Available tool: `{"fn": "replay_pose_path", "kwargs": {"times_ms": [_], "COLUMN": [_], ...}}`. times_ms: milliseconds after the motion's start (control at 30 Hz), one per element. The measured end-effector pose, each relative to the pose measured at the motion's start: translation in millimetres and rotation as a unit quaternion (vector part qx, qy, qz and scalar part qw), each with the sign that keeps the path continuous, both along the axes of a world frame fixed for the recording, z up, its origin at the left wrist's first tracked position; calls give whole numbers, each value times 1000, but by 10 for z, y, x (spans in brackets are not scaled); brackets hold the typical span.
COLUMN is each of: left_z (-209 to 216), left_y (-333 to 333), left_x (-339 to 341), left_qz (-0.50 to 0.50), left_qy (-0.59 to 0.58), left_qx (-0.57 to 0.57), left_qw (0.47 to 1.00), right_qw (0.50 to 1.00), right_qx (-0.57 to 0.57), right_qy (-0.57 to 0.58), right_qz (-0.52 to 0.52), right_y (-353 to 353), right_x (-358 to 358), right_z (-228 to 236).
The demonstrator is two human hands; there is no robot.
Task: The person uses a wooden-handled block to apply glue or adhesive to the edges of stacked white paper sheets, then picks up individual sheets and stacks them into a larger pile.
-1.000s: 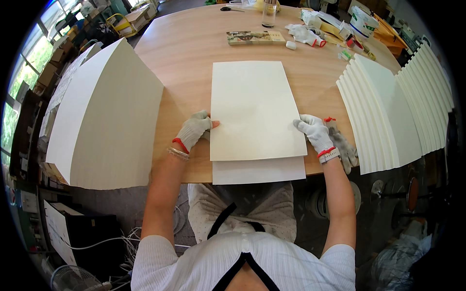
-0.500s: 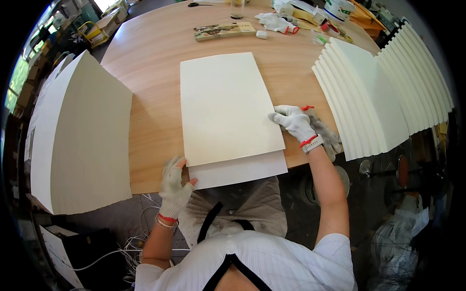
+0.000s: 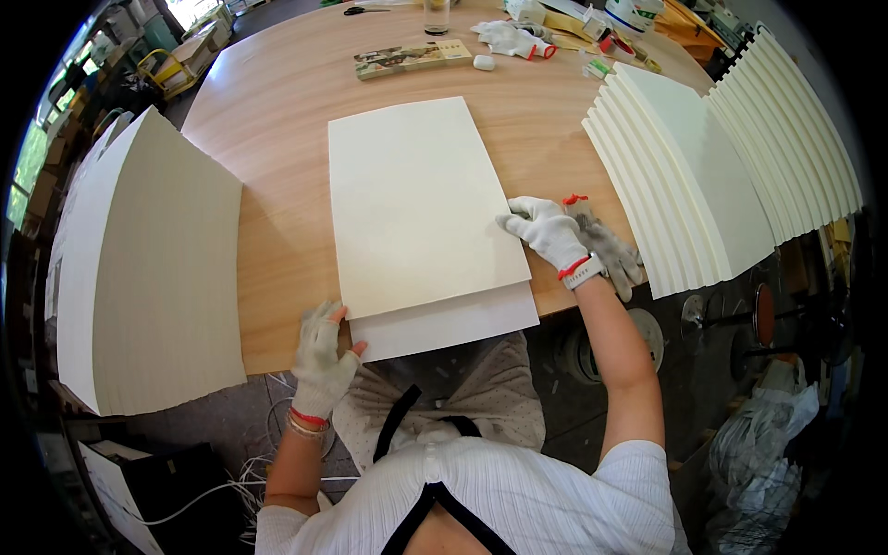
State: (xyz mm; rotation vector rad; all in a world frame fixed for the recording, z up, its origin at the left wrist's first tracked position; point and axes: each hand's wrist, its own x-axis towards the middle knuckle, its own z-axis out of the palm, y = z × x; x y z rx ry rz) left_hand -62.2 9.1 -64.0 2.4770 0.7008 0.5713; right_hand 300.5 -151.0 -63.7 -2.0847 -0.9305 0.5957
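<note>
White sheet [image 3: 444, 321] juts nearside of cream sheet [image 3: 421, 203]; uneven pushing could skew both.
Left hand [image 3: 324, 361] spread, clasping nothing, at cream sheet's near-left corner; right hand [image 3: 546, 231] curled at its right edge, cannot tell if pinching.

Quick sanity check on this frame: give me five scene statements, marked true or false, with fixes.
1. The right hand is at the right edge of the cream sheet. True.
2. The left hand is ungloved. False: it wears a pale glove with some fingertips exposed.
3. A white sheet shows beneath the cream sheet, on the person's side. True.
4. The long printed box lies nearer the person than the cream sheet. False: it lies beyond it.
5. A spare grey glove lies beside the right hand. True.
</note>
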Motion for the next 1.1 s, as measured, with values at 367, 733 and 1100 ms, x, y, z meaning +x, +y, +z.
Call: {"fn": "replay_pose_path", "kwargs": {"times_ms": [367,733,1100], "left_z": [559,621,374], "left_y": [-38,-153,322], "left_x": [379,447,706], "left_qz": [-181,-175,0], "left_qy": [116,167,88], "left_qx": [140,174,-172], "left_qw": [966,955,981], "right_qw": [977,976,990], "right_qx": [113,88,-10], "right_qy": [-4,0,-119], "right_qz": [181,197,71], "right_y": [-376,-404,-263], "right_x": [-531,-420,-601], "right_z": [332,295,184]}}
